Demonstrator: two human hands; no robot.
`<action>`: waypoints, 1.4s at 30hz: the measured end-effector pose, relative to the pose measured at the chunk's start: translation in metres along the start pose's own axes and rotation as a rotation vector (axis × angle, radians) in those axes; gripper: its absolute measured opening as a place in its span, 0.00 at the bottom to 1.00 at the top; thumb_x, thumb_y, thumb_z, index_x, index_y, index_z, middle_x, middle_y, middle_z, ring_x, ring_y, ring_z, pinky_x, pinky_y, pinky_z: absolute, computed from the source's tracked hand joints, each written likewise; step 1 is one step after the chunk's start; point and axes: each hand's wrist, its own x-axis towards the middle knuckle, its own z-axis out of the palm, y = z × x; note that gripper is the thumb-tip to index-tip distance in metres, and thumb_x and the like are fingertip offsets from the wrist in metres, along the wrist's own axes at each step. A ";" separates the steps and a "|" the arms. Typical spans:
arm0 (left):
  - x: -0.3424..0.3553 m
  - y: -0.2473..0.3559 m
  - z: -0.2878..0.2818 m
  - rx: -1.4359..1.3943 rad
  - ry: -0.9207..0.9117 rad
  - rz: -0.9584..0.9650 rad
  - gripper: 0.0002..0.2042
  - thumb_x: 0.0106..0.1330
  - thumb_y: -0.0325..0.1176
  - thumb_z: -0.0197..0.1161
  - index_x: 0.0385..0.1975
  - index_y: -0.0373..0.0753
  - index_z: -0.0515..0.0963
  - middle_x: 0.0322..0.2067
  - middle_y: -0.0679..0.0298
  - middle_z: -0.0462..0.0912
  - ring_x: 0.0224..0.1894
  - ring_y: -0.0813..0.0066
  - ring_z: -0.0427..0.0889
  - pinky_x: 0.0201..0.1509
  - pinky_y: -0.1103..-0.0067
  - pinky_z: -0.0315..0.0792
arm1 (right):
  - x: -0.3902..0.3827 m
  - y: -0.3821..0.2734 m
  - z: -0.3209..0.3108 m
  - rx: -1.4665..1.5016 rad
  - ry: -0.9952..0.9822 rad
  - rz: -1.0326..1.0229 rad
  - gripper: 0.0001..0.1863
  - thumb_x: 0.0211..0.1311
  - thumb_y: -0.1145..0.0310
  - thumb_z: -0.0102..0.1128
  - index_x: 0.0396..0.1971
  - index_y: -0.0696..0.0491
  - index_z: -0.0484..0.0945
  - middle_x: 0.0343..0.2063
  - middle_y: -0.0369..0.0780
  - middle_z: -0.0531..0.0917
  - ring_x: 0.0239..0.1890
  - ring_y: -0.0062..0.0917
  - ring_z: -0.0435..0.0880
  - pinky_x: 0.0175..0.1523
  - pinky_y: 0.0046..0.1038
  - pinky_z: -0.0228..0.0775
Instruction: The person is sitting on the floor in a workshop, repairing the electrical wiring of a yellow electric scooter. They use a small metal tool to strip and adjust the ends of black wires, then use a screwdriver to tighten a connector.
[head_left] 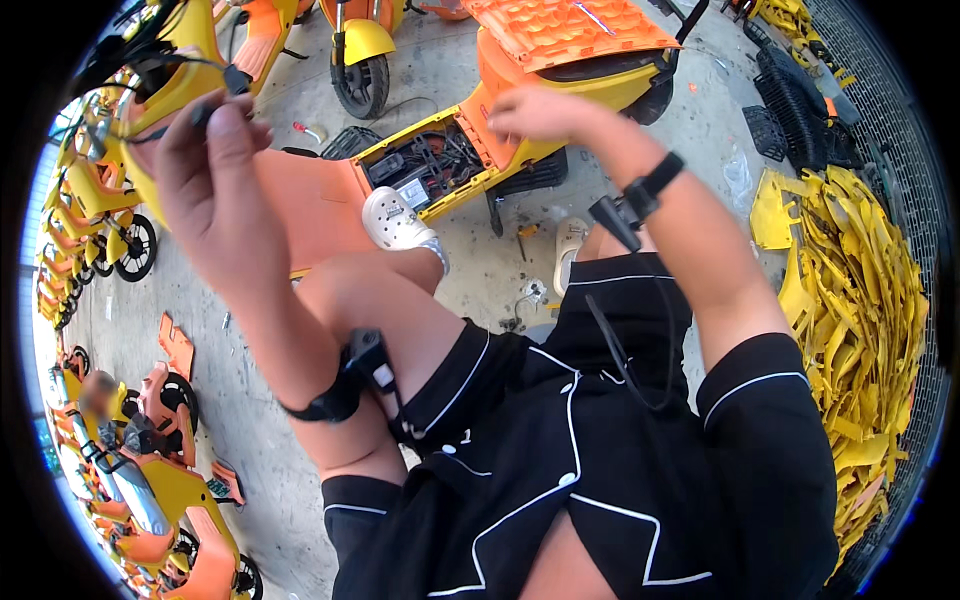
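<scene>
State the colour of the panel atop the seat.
The panel is orange, seen in the head view.

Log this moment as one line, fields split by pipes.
Left hand: raised, holding small black part | Right hand: near orange scooter panel | Yellow-rimmed scooter compartment: open, black wiring inside

This wide fisheye view looks from the head, above and behind the left hand (pixel 215 185) and the right hand (pixel 535 114), steeply downward and somewhat forward. It is near to both; the floor (pixel 482 272) lies farther away, beneath the hands.
</scene>
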 end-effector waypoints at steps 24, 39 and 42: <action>0.015 -0.006 -0.108 2.083 0.371 0.859 0.20 0.66 0.57 0.59 0.41 0.46 0.75 0.38 0.67 0.74 0.34 0.67 0.74 0.35 0.64 0.67 | 0.102 0.434 0.408 0.034 -0.056 0.885 0.22 0.63 0.50 0.60 0.43 0.55 0.83 0.45 0.51 0.85 0.51 0.46 0.83 0.55 0.43 0.75; 0.015 -0.062 -0.003 0.737 0.543 0.304 0.09 0.69 0.47 0.56 0.36 0.51 0.75 0.26 0.70 0.75 0.23 0.74 0.71 0.27 0.77 0.66 | 0.114 0.432 0.389 -0.075 0.033 0.816 0.23 0.60 0.52 0.60 0.48 0.54 0.82 0.45 0.51 0.85 0.52 0.46 0.83 0.55 0.43 0.76; 0.019 -0.068 0.024 0.579 0.654 0.376 0.09 0.70 0.47 0.53 0.30 0.53 0.73 0.15 0.77 0.69 0.13 0.82 0.63 0.17 0.84 0.59 | 0.122 0.418 0.367 -0.073 -0.107 0.793 0.25 0.55 0.52 0.62 0.45 0.57 0.83 0.45 0.53 0.85 0.50 0.47 0.83 0.55 0.42 0.76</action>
